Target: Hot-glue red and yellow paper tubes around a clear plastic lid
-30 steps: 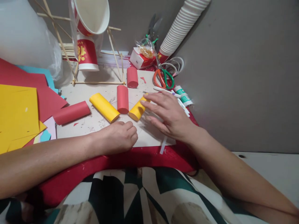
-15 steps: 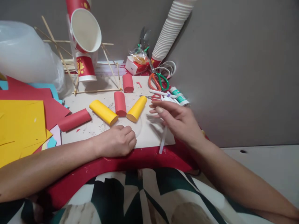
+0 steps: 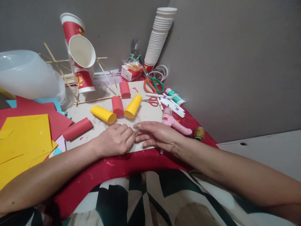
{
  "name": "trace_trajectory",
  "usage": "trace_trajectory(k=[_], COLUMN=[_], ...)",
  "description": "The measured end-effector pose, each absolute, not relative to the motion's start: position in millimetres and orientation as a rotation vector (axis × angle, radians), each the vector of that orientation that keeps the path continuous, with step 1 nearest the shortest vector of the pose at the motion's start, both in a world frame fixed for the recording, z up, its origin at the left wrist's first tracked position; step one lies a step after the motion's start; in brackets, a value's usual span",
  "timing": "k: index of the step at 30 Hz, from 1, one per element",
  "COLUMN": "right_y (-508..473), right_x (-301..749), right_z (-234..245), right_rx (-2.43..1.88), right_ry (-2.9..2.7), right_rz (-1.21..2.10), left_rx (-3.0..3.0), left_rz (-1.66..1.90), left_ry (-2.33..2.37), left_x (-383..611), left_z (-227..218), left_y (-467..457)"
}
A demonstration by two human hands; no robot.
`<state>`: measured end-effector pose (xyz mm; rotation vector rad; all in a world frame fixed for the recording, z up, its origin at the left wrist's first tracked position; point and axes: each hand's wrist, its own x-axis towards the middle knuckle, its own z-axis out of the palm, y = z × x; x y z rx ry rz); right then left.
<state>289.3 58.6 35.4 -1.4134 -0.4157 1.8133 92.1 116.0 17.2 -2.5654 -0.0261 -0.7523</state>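
My left hand (image 3: 116, 139) rests as a loose fist on the pale work board (image 3: 150, 111); what its fingers hold, if anything, is hidden. My right hand (image 3: 156, 135) lies flat beside it with fingers stretched out, fingertips touching the left knuckles. Just beyond the hands lie paper rolls: a yellow one (image 3: 103, 114), a short red one (image 3: 117, 106), another yellow one (image 3: 133, 106), a red one farther back (image 3: 124, 89), and a long red one (image 3: 77, 129) at the left.
A pink glue gun (image 3: 175, 123) and a twine spool (image 3: 198, 133) lie right of my right hand. Scissors (image 3: 154, 84), pens, a glue bottle (image 3: 174, 96), stacked cups (image 3: 157, 36), a stick frame with red cups (image 3: 81, 59) and coloured paper sheets (image 3: 23, 138) surround the board.
My right hand left the yellow roll, drew back toward me and settled flat beside the left fist. The view tilted up, showing the glue gun and more of the cup stack.
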Motion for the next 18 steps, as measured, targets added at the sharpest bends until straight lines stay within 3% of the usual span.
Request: trace_trajectory(k=[5, 11, 18], right_y=[64.8, 70.2, 84.5], right_x=[288.0, 311.4, 326.9], right_z=[37.0, 46.4, 55.1], right_rx=[-1.363, -1.195, -1.055], right_ry=[-0.420, -0.539, -0.716], right_rz=[1.787, 1.615, 1.517], left_rx=[-2.629, -3.017, -3.268], left_rz=[-0.901, -1.390, -2.390], left_ry=[0.035, -0.132, -1.990], left_x=[88.7, 85.9, 91.0], left_z=[21.4, 32.3, 38.0], left_y=[114.9, 96.6, 118.3])
